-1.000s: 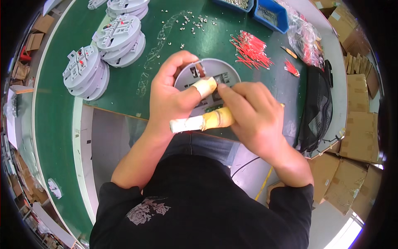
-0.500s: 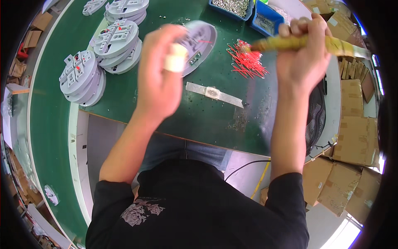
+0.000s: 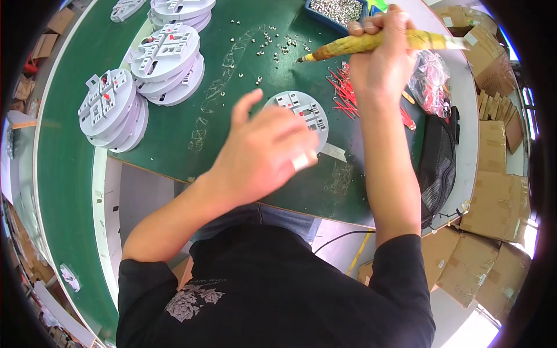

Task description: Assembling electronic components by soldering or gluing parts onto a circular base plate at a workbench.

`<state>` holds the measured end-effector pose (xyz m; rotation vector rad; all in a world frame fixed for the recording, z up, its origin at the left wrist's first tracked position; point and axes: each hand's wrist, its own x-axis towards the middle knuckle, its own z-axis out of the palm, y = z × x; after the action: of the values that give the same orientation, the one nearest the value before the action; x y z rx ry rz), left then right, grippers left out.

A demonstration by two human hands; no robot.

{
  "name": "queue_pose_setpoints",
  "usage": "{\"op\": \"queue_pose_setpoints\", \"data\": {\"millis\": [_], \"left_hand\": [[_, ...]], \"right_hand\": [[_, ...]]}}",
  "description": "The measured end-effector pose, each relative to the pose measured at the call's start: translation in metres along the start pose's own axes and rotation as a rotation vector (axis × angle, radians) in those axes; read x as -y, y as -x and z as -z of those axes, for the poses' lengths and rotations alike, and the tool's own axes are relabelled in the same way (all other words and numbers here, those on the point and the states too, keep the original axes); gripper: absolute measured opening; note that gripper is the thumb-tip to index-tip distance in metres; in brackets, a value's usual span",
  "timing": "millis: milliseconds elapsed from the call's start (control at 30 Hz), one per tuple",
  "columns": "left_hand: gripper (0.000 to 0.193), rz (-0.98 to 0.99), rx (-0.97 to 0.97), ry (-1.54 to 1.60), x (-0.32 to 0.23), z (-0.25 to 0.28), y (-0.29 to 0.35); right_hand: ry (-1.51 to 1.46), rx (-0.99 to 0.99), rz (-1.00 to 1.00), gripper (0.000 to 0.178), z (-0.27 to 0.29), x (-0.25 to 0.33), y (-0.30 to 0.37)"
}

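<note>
A round light-grey plastic disc (image 3: 318, 124) with slots and a small red part lies face up on the green table, over a pale strip (image 3: 333, 152). My left hand (image 3: 264, 148), slightly blurred and with a white band on one finger, hovers at the disc's near-left edge, fingers spread. It covers part of the disc; contact is hard to tell. My right hand (image 3: 383, 64) is wrapped around a long yellow, tape-wrapped tool (image 3: 342, 46) with a dark tip, pointing left above the table. Small shiny metal pieces (image 3: 277, 47) are scattered below and left of that tip.
Stacks of similar discs (image 3: 165, 55) stand at the left. Red wires (image 3: 343, 90) lie beside my right wrist. A blue bin (image 3: 333, 23) of metal pieces sits at the back. A plastic bag (image 3: 430, 81) and a black mesh case (image 3: 438, 168) are on the right.
The disc, earlier tilted up by my left hand, now lies flat nearer me. My left hand has moved right and nearer, fingers spread. My right hand has carried the yellow tool left.
</note>
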<state>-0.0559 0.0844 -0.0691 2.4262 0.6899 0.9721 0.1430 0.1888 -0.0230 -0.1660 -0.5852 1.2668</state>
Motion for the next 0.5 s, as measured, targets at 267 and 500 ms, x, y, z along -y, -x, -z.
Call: {"op": "queue_pose_setpoints", "data": {"millis": [267,500], "left_hand": [[0.020,0.450,-0.331,0.245,0.017,0.013,-0.030],[0.020,0.533,-0.387,1.031,0.003,0.010,-0.025]], "right_hand": [[0.392,0.110,0.149,0.016,-0.047,0.033,0.047],[0.298,0.144,0.117,0.008,-0.062,0.071,0.065]]}}
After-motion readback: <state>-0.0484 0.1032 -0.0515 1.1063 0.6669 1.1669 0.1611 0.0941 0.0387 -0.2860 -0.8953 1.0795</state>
